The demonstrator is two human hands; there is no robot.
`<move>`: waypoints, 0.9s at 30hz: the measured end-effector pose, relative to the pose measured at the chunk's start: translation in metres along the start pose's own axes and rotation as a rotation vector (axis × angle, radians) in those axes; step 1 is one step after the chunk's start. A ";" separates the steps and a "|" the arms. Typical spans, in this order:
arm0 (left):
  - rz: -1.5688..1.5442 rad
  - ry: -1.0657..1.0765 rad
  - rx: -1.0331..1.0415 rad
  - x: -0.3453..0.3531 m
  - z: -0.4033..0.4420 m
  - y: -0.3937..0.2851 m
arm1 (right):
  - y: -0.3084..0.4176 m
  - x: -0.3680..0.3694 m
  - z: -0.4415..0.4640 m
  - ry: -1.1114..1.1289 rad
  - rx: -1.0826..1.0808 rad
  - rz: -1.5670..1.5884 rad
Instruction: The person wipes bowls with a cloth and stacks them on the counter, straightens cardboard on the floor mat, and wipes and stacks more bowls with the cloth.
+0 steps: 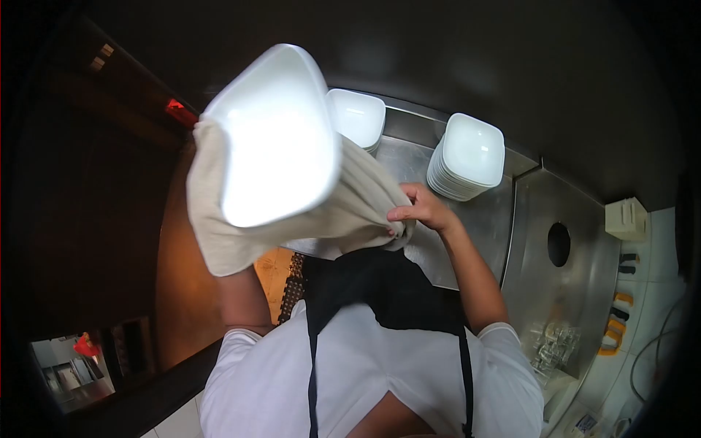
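A white square dish with rounded corners (281, 139) is raised on the left, tilted so its hollow faces me. A beige cloth (365, 182) wraps its lower left edge and hangs behind it. My left forearm (244, 299) runs up under the cloth; the hand itself is covered, gripping the dish through the fabric. Closed on the cloth's other end is my right hand (425, 208), thumb pressed over a bunched fold, just above the counter. Beyond it stands a tall stack of similar white dishes (471, 157). A second stack (358, 117) is partly hidden behind the raised dish.
The steel counter (467, 244) runs rightward past a seam to a section with a round dark hole (559, 244). Clear glass-like items (555, 347) lie near its front. Yellow-handled items (612, 339) and a cream box (626, 219) are at the far right. A dark wall borders the back.
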State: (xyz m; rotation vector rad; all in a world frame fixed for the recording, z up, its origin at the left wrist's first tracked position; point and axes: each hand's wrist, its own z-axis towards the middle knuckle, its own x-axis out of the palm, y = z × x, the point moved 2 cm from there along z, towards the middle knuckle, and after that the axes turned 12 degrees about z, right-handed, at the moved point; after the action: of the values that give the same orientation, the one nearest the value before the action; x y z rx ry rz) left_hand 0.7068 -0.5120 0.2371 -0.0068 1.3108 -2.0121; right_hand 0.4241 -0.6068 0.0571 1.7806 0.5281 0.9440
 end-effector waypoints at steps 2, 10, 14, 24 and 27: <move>0.214 -0.110 0.068 -0.023 0.001 0.003 | -0.018 -0.012 -0.004 -0.037 0.033 -0.145; 1.013 -0.420 0.536 -0.040 -0.026 0.086 | 0.030 0.008 -0.057 -0.095 -0.214 0.020; 0.302 -0.217 0.080 0.032 -0.049 0.069 | 0.119 0.072 -0.029 -0.057 -0.577 0.258; -0.025 -0.151 -0.208 0.061 -0.066 0.069 | 0.064 0.103 0.056 -0.068 -0.693 -1.255; 0.282 -0.206 -0.238 0.068 -0.078 0.090 | 0.078 0.093 0.065 -0.375 -0.681 -1.350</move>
State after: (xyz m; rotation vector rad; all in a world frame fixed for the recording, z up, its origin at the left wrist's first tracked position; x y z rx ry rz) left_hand 0.6781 -0.5083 0.1034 -0.1290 1.3294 -1.5689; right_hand 0.5261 -0.6078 0.1494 0.6361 0.8377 -0.1814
